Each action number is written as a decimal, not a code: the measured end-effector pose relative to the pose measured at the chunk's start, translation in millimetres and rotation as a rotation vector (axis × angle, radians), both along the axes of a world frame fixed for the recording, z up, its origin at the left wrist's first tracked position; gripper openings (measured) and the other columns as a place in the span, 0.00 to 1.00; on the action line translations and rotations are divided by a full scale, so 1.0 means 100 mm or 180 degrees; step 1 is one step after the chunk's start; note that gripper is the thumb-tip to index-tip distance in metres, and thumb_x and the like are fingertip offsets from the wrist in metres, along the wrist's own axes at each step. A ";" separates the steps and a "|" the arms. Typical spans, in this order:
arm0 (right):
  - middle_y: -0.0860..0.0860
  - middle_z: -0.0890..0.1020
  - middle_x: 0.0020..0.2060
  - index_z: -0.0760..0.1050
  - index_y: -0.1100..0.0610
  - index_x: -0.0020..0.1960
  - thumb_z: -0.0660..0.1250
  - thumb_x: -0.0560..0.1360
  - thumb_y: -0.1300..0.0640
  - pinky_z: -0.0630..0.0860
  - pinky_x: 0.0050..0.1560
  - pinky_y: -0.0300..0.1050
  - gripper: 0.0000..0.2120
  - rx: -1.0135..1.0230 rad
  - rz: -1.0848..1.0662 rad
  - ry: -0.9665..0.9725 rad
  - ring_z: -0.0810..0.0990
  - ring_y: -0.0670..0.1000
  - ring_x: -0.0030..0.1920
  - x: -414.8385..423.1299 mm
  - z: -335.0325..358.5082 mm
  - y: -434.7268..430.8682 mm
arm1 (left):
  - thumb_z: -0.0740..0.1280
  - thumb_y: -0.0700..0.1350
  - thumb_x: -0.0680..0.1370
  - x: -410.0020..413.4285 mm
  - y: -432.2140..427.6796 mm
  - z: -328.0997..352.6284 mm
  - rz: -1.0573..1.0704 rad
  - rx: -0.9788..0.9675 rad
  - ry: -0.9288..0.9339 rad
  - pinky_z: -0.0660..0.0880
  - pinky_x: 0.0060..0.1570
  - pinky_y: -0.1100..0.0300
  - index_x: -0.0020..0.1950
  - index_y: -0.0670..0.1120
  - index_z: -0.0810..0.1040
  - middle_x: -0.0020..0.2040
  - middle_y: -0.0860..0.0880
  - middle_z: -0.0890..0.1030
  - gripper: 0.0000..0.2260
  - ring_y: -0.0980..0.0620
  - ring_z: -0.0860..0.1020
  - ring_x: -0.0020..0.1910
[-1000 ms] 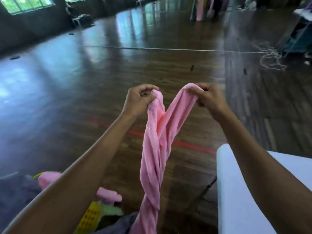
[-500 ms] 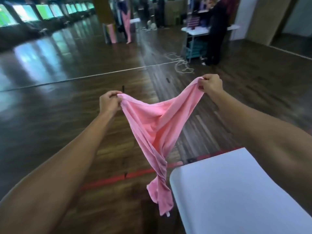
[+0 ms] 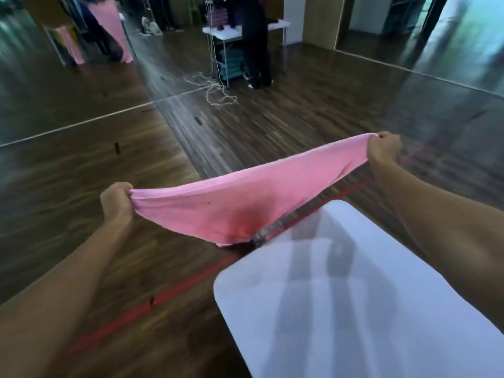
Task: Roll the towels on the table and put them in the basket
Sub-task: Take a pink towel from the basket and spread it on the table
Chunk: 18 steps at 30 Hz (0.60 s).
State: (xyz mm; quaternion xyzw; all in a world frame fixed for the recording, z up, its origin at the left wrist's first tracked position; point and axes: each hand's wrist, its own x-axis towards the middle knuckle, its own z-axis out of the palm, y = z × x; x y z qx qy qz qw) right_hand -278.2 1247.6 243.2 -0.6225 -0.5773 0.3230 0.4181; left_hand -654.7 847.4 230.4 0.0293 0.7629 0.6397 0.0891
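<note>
A pink towel (image 3: 245, 203) hangs stretched wide in the air between my two hands, sagging in the middle. My left hand (image 3: 116, 200) grips its left corner in a fist. My right hand (image 3: 383, 148) grips the right corner, higher and farther away. The towel's lowest fold hangs just beyond the far corner of the white table (image 3: 341, 309), which lies below my right arm. No basket is in view.
Dark wooden floor with a red line (image 3: 169, 296) surrounds the table. Farther back a person in dark clothes (image 3: 256, 42) stands at another white table (image 3: 226, 34), with loose cord (image 3: 212, 90) on the floor near it. Pink cloths (image 3: 114, 25) hang at the back left.
My hands have moved far apart, pulling the twisted, hanging towel out into a wide span. The view has swung right, so more of the table shows and the coloured items at lower left are gone.
</note>
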 end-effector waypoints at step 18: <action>0.72 0.75 0.47 0.77 0.75 0.45 0.52 0.68 0.54 0.71 0.49 0.51 0.26 -0.0919 0.0718 -0.1990 0.76 0.68 0.49 2.24 -2.25 -0.72 | 0.62 0.48 0.77 2.76 -0.79 -2.18 -0.2441 -0.2383 -0.0191 0.68 0.40 0.55 0.46 0.51 0.74 0.38 0.48 0.78 0.03 0.48 0.76 0.39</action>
